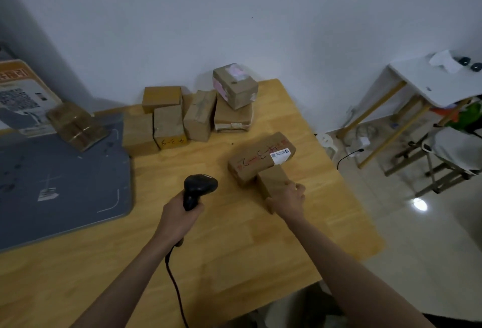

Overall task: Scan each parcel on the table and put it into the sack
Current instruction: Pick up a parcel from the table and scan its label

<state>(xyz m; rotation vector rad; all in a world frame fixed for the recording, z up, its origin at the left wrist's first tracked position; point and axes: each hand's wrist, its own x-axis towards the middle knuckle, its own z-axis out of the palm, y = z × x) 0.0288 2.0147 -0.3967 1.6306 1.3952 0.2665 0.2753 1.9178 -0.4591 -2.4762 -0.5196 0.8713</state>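
Left hand clenched round scanner, right hand gripping small box at table centre, touching labelled parcel at its 11 o'clock; likely risks: nudging that parcel, misreading its label, sack unseen.

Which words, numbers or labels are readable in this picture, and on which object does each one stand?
"4-3-2", red handwriting, on the long parcel beside the right hand.
"4-3-5", dark handwriting seen upside down, on the yellow-taped parcel; last digit uncertain.
White label on the long parcel: code and print too small.
Poster at left: code and characters too blurred.
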